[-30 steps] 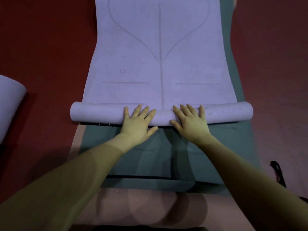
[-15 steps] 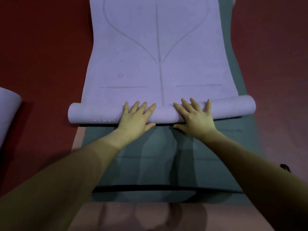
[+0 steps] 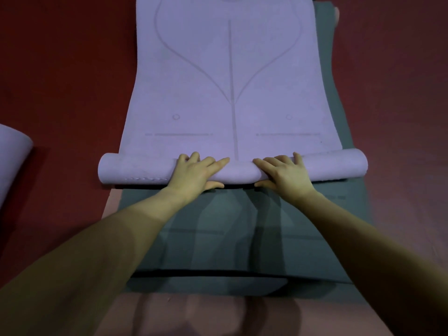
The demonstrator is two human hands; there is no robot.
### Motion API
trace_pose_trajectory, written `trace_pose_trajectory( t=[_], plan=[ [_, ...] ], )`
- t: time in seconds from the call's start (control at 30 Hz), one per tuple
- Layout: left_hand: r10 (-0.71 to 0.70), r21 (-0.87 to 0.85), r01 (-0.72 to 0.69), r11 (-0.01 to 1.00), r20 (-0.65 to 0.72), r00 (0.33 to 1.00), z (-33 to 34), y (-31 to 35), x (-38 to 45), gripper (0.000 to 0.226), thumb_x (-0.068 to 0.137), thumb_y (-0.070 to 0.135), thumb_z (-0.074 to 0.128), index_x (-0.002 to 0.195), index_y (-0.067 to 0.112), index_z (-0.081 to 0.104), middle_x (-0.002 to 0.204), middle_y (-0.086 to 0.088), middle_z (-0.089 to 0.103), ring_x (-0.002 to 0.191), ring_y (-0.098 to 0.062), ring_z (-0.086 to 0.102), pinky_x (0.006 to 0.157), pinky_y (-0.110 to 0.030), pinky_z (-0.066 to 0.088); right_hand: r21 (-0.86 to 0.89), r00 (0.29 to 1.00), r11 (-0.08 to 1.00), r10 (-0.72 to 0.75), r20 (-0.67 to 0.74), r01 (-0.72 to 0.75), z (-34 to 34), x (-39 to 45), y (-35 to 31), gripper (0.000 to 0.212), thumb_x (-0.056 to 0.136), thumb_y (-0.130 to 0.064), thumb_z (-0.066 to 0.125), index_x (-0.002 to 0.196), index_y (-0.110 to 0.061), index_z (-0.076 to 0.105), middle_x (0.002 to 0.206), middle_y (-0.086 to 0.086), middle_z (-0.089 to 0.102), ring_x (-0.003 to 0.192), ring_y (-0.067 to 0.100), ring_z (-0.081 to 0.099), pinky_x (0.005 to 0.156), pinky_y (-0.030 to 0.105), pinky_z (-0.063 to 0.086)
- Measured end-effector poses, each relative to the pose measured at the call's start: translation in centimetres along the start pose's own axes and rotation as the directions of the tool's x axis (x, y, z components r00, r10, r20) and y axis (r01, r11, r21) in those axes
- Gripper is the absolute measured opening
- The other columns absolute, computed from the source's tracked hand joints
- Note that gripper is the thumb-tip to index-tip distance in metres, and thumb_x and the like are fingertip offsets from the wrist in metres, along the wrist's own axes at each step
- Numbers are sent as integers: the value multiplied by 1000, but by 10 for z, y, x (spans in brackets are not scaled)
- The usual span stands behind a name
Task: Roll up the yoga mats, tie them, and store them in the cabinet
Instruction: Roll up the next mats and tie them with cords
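While the near end of the purple yoga mat [image 3: 230, 93] is wound into a roll [image 3: 232, 169] lying crosswise in the middle of the view, both hands lie on top of that roll, side by side near its centre. The left hand [image 3: 194, 173] has its fingers curled over the crest of the roll, with the thumb tucked against the near side low down; the right hand [image 3: 283, 173] sits the same way, fingers bent over the top and thumb at the near lower edge — each hand cupping the roll rather than lying flat.

The purple mat is pale lavender with a matte, faintly grainy surface. Thin printed lines mark it: a straight centre line running away from the roll, two curves that sweep outward from it like a leaf outline, two small circles, and a short horizontal dash line on each side. A row of small pale stitch-like marks shows along the near left edge of the roll. The unrolled part stretches flat toward the top of the view.

Under it lies a dark green mat [image 3: 218, 238], bare between the roll and the person, and below that a pink mat [image 3: 218, 316] — all on a red floor [image 3: 60, 69]. Another pale purple roll [image 3: 12, 161] sits at the left edge, well apart.
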State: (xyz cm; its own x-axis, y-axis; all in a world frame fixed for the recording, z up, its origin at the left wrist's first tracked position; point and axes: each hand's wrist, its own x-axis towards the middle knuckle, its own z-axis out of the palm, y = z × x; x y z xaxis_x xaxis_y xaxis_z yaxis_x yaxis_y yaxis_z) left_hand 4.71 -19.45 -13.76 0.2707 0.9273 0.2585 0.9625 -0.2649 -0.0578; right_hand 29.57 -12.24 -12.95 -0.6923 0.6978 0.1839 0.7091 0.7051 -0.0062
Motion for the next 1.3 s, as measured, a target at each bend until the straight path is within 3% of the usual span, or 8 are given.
trace_pose_trajectory(
  t=[0.1, 0.27, 0.6, 0.73, 0.93, 1.07, 1.13, 1.3],
  plan=[
    [7, -15, -7, 1000, -50, 999, -3, 14, -18, 65, 75, 64, 38, 124, 28, 62, 82, 3, 66, 62, -26, 54, 56, -33, 41, -17, 998, 1000, -23, -61, 22, -4, -24, -5, 58, 74, -60, 49, 113, -20, 65, 92, 0, 69, 77, 29, 64, 81, 59, 45],
    [40, 35, -37, 999, -87, 995, -6, 47, -73, 66, 76, 66, 37, 132, 31, 40, 85, 7, 64, 66, -24, 52, 58, -34, 39, -27, 988, 999, -37, -147, 34, -4, -84, -32, 56, 76, -58, 48, 121, -25, 51, 97, -2, 67, 82, 28, 62, 85, 57, 45],
    [61, -35, -65, 997, -86, 994, -26, 74, -131, 63, 77, 67, 37, 130, 33, 42, 85, 7, 64, 65, -23, 54, 57, -32, 40, -6, 984, 1000, -23, -179, 22, -8, -142, -70, 57, 78, -59, 53, 123, -25, 50, 97, -1, 66, 83, 26, 60, 91, 50, 39],
    [80, -28, -81, 996, -46, 996, -20, 67, -124, 66, 76, 70, 33, 129, 31, 44, 86, 6, 64, 62, -24, 51, 54, -31, 37, 2, 991, 1000, 13, -133, -13, -8, -144, -75, 61, 81, -54, 59, 130, -20, 51, 114, 6, 62, 99, 32, 58, 96, 52, 33],
    [124, -59, -125, 990, -22, 992, -15, 59, -114, 74, 75, 71, 33, 127, 25, 58, 92, 5, 65, 69, -26, 52, 56, -32, 40, -12, 995, 997, 78, -65, -79, -11, -147, -88, 53, 93, -51, 43, 137, -23, 53, 134, 8, 57, 122, 38, 50, 104, 64, 25],
    [139, 28, -137, 990, -98, 985, -18, 63, -112, 61, 85, 57, 37, 135, 22, 42, 110, 1, 65, 85, -27, 52, 71, -36, 40, 36, 990, 990, 138, -22, -138, -12, -126, -80, 57, 98, -56, 23, 132, -25, 58, 131, 5, 60, 120, 34, 54, 104, 60, 26],
    [79, 70, -69, 995, -148, 986, -20, 77, -116, 47, 91, 43, 40, 134, 23, 44, 124, 0, 63, 101, -29, 56, 87, -42, 44, 46, 988, 987, 154, -10, -153, -9, -112, -74, 56, 98, -55, 26, 126, -24, 62, 127, 6, 62, 117, 34, 57, 102, 58, 28],
    [-111, -33, 112, 993, 24, 994, -28, 86, -104, 50, 92, 42, 36, 134, 22, 54, 132, -2, 58, 118, -28, 57, 102, -51, 36, -8, 979, 981, 195, -57, -196, -4, -91, -70, 49, 94, -49, 36, 122, -21, 65, 127, 9, 62, 114, 36, 57, 103, 54, 26]
  ],
)
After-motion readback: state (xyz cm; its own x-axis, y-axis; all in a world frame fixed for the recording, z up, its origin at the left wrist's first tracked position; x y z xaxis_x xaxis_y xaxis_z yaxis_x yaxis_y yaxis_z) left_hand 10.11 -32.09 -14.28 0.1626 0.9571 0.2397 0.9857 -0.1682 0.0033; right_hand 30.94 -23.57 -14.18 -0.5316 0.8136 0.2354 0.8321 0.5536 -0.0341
